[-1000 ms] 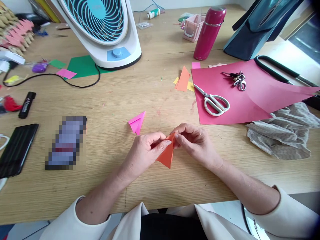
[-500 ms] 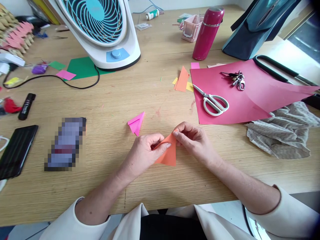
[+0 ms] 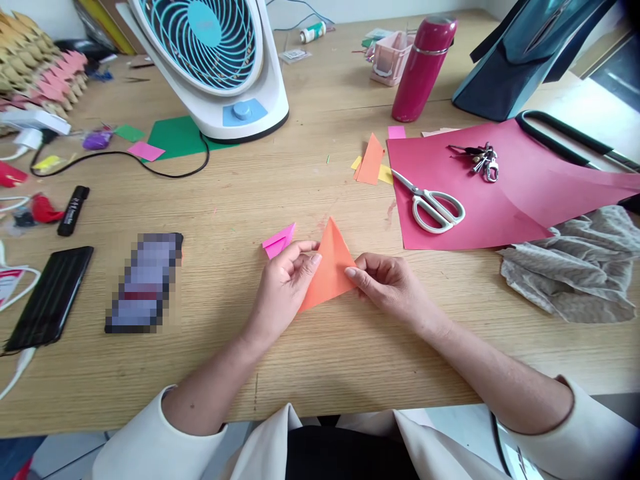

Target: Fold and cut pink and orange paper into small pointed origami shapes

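An orange sheet of paper (image 3: 332,270), creased down its middle and pointed at the top, is held between both hands above the table. My left hand (image 3: 287,283) pinches its left side, thumb on the front face. At the right edge, my right hand (image 3: 387,283) grips it between thumb and curled fingers. Just behind my left hand lies a folded pink paper piece (image 3: 278,240), partly hidden by the fingers. Farther back, orange paper pieces (image 3: 371,160) rest on yellow ones (image 3: 385,174).
White-handled scissors (image 3: 435,208) and keys (image 3: 484,160) lie on a large red sheet (image 3: 500,213) at right, near a crumpled grey cloth (image 3: 570,267). A fan (image 3: 225,73) and a red flask (image 3: 425,67) stand behind. Phones (image 3: 145,283) and a marker (image 3: 73,211) are at left.
The orange paper has been turned so a point faces away from me, with its creased face showing. My right hand has moved slightly down along its edge.
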The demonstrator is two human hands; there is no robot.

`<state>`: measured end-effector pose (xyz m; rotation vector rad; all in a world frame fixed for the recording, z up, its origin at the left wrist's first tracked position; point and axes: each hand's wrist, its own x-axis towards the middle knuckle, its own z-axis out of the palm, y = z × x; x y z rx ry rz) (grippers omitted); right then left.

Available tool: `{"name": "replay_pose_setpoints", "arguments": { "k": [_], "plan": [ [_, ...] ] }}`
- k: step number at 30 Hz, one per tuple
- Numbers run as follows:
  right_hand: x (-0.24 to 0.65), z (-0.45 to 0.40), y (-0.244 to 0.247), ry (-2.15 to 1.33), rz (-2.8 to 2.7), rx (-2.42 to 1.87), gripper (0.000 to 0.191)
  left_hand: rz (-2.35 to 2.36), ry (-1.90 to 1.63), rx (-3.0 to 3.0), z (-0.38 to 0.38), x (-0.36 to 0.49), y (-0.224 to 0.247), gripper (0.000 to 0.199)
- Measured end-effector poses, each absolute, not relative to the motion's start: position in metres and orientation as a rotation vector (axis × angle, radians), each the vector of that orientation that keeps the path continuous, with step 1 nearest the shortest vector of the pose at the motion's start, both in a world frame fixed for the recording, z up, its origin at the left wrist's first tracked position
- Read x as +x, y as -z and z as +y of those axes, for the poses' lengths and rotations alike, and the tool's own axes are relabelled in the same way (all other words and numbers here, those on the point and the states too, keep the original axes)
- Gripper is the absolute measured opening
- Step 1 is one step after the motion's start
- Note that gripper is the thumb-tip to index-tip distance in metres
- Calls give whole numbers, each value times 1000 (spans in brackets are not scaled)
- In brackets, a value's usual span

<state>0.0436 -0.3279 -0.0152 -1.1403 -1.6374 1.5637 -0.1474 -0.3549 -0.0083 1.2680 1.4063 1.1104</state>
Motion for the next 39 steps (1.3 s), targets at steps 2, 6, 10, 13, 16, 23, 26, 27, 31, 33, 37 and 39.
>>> {"name": "replay_pose_setpoints", "arguments": {
  "k": [2,6,10,13,16,23,26,27,31,33,37,39],
  "plan": [
    [44,-327,16,-1605,-1581,-1145,44,1460,-1131,1335,-357,-146,10,23],
    [43,-325,18,-1667,-1524,-1156,44,1522,-1204,1570,-359,-147,14,11],
    [42,-325,19,-1732,-1491,-1141,44,1423,-1126,1659,-356,-149,12,11],
    [42,-326,20,-1774,-1492,-1118,42,1372,-1068,1621,-353,-150,9,15],
    [41,-326,21,-1824,-1431,-1092,37,1378,-1071,1549,-352,-151,8,17],
    [40,-328,20,-1846,-1493,-1084,32,1333,-1107,1426,-351,-156,11,23],
    [40,-329,22,-1855,-1540,-1074,32,1330,-1131,1374,-351,-158,11,25],
    [41,-329,23,-1857,-1553,-1070,32,1327,-1147,1355,-351,-158,11,25],
    [41,-330,23,-1856,-1601,-1057,32,1295,-1206,1315,-350,-157,8,26],
    [41,-331,22,-1852,-1635,-1047,31,1288,-1239,1315,-350,-156,7,27],
    [41,-332,21,-1826,-1703,-1036,27,1308,-1277,1319,-350,-157,8,31],
    [41,-333,20,-1811,-1728,-1039,28,1325,-1279,1314,-350,-157,8,34]
  ]
}}
